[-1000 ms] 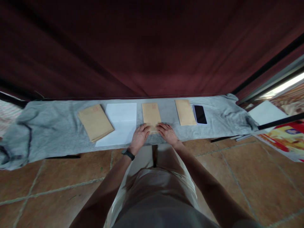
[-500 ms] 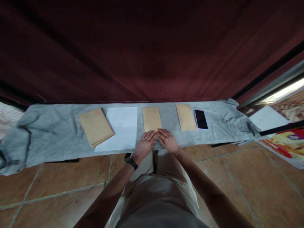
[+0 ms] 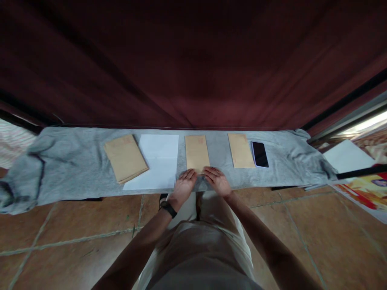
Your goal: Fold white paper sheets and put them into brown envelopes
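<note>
In front of me a brown paper envelope [image 3: 197, 152] with faint red print at its far right corner lies flat on the grey cloth [image 3: 75, 161]. My left hand [image 3: 184, 184] rests at the near left corner of this envelope, fingers stretched out. At the near right corner is my right hand [image 3: 218, 181], its fingers also laid out flat. The fingertips cover parts of the envelope's near edge. Left of it are white paper sheets [image 3: 160, 161], partly under a stack of brown envelopes [image 3: 126, 157]. One more brown envelope [image 3: 241, 151] lies to the right.
A phone [image 3: 260, 154] in a pale purple case lies beside the right envelope. Behind the narrow cloth-covered surface hangs a dark red curtain [image 3: 193, 80]. At far right are a white sheet [image 3: 347, 155] and a colourful printed sheet [image 3: 367, 191]. Tiled floor [image 3: 296, 221] shows below.
My hands have moved slightly apart, from almost touching to the envelope's two near corners. The whole view has shifted a little; the other things keep their places.
</note>
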A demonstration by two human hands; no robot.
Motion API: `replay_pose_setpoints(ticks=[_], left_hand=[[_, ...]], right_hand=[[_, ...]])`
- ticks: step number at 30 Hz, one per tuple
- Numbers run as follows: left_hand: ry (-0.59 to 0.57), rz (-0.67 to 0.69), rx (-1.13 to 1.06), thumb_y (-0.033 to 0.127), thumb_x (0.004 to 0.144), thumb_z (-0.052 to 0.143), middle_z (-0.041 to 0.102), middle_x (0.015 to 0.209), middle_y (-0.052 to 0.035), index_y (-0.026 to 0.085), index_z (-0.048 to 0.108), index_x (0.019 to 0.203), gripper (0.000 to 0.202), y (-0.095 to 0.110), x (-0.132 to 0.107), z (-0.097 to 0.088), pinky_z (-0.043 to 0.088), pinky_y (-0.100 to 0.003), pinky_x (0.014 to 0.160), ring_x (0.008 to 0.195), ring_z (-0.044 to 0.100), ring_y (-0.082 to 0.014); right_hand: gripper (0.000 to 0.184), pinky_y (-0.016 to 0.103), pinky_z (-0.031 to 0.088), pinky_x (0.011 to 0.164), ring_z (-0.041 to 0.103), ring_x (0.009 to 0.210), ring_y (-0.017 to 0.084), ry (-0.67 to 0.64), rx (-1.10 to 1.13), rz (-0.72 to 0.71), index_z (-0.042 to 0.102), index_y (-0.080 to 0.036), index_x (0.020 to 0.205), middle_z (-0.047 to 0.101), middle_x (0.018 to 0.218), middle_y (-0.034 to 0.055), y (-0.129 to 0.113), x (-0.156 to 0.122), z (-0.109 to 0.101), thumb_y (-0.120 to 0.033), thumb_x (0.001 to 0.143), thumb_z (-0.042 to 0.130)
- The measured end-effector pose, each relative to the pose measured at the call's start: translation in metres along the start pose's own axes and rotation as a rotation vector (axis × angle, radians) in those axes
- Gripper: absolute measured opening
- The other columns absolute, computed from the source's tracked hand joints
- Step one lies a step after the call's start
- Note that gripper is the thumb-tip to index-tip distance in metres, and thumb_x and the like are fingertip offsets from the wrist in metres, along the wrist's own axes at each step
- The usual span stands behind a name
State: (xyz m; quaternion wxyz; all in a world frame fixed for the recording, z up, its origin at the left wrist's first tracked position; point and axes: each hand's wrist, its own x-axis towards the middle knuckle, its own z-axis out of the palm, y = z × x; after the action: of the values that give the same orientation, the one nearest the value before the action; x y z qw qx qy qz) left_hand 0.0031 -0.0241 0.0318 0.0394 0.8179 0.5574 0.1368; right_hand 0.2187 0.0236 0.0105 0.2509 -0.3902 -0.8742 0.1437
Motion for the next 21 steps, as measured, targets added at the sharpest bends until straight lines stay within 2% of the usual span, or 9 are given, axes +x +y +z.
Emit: replay_pose_setpoints(ticks=[7, 13, 17, 21], left_hand=[[0.001, -0.073, 0.084, 0.01, 0.097, 0.047, 0.069, 0.125, -0.0106, 0.016, 0.064, 0.111, 0.024, 0.008, 0.007, -0.003, 0.052, -0.038, 0.098, 0.117, 0.063, -0.0231], [0.003, -0.039, 0.113, 0.005, 0.095, 0.045, 0.068, 0.127, -0.0118, 0.015, 0.063, 0.12, 0.032, 0.006, -0.006, 0.003, 0.05, -0.038, 0.101, 0.121, 0.061, -0.0233], [0.044, 0.002, 0.089, 0.004, 0.094, 0.045, 0.067, 0.129, -0.0145, 0.013, 0.064, 0.119, 0.032, 0.009, -0.014, 0.003, 0.048, -0.039, 0.102, 0.121, 0.061, -0.0244], [0.075, -0.069, 0.036, 0.011, 0.096, 0.047, 0.071, 0.115, -0.0114, 0.016, 0.065, 0.111, 0.023, 0.011, -0.01, 0.001, 0.05, -0.04, 0.095, 0.108, 0.064, -0.0251]], right_hand=[[0.026, 0.038, 0.052, 0.106, 0.067, 0.117, 0.02, 0.062, 0.003, 0.058, 0.073, -0.024, 0.116, 0.072, 0.126, 0.0054, -0.003, 0.005, 0.003, -0.018, 0.101, 0.053], [0.029, 0.039, 0.051, 0.101, 0.067, 0.113, 0.021, 0.025, -0.051, 0.037, 0.07, -0.024, 0.12, 0.072, 0.125, 0.006, -0.011, -0.008, 0.002, -0.015, 0.101, 0.05], [0.026, 0.039, 0.05, 0.101, 0.065, 0.114, 0.021, 0.038, -0.025, 0.052, 0.07, -0.024, 0.118, 0.071, 0.125, 0.0057, -0.015, -0.017, 0.004, -0.018, 0.102, 0.05], [0.022, 0.04, 0.049, 0.096, 0.065, 0.109, 0.023, 0.077, -0.02, 0.12, 0.071, -0.023, 0.11, 0.073, 0.118, 0.0069, -0.017, -0.012, 0.008, -0.026, 0.104, 0.05]])
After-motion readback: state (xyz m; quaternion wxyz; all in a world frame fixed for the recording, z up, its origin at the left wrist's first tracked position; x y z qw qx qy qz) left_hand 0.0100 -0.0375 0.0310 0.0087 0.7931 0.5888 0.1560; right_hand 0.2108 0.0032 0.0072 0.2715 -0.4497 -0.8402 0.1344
